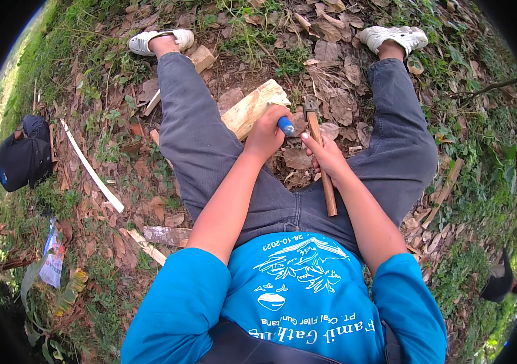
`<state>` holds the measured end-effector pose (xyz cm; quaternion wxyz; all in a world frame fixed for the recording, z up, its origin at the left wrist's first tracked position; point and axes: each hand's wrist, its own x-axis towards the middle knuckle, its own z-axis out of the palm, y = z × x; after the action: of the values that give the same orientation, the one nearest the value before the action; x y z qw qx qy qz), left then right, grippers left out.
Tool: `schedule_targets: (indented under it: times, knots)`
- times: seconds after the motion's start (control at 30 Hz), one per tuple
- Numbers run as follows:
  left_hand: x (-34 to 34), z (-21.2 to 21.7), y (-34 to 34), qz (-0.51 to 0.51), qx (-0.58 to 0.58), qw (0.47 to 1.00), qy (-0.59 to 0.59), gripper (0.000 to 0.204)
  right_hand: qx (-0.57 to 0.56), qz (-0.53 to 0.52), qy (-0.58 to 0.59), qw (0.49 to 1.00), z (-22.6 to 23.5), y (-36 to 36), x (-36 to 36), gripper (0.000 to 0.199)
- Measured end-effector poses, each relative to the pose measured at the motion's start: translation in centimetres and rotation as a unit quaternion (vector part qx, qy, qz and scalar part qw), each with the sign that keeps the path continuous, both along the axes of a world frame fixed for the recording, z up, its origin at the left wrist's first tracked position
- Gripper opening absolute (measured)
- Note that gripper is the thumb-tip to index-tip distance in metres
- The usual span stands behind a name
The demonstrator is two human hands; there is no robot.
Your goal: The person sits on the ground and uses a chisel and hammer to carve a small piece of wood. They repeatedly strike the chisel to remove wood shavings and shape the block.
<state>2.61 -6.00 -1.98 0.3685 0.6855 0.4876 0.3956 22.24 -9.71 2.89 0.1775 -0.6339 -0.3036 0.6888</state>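
Observation:
My left hand is closed round the blue handle of what looks like a chisel, its metal-capped butt facing me and its blade hidden. That fist is beside the end of a pale wood block, which lies slanted on the ground between my legs. In my right hand is a hammer, gripped midway along its brown wooden handle. Its metal head points away from me, a little right of the chisel and apart from it. My right thumb lies along the handle.
Dry leaves and weeds cover the ground. Wood offcuts lie around my left leg, with a long pale strip farther left. A plastic bag is at lower left. Another person is at far left; a dark figure shows at far right.

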Motion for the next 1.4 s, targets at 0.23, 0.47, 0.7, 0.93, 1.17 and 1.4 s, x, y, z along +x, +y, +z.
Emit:
schedule_targets:
  times: [0.23, 0.47, 0.7, 0.93, 1.17, 1.4]
  knots:
    - [-0.4, 0.9, 1.1, 0.056, 0.047, 0.996, -0.056, 0.021, 0.001, 0.021, -0.004, 1.000, -1.0, 0.1, 0.2, 0.046]
    - [-1.7, 5.5, 6.0, 0.154, -0.072, 0.981, 0.096, 0.030, 0.004, 0.012, 0.014, 1.000, -1.0, 0.5, 0.5, 0.052]
    - [-2.9, -2.0, 6.5, 0.056, -0.092, 0.843, 0.528, 0.079, -0.010, 0.009, 0.041, 0.999, -0.4, 1.1, 0.4, 0.060]
    - [-1.6, -1.2, 6.7, 0.050, -0.130, 0.841, 0.523, 0.081, -0.010, 0.030, 0.042, 0.999, -0.2, 1.6, 0.9, 0.059]
    - [0.8, -0.5, 11.7, 0.127, -0.115, 0.846, 0.504, 0.079, -0.012, 0.018, 0.048, 0.999, 0.5, 1.7, 1.8, 0.058]
    - [-2.3, -2.7, 15.8, 0.123, -0.025, 0.959, 0.256, 0.051, -0.006, 0.014, 0.043, 0.999, 0.6, 1.7, 1.9, 0.057]
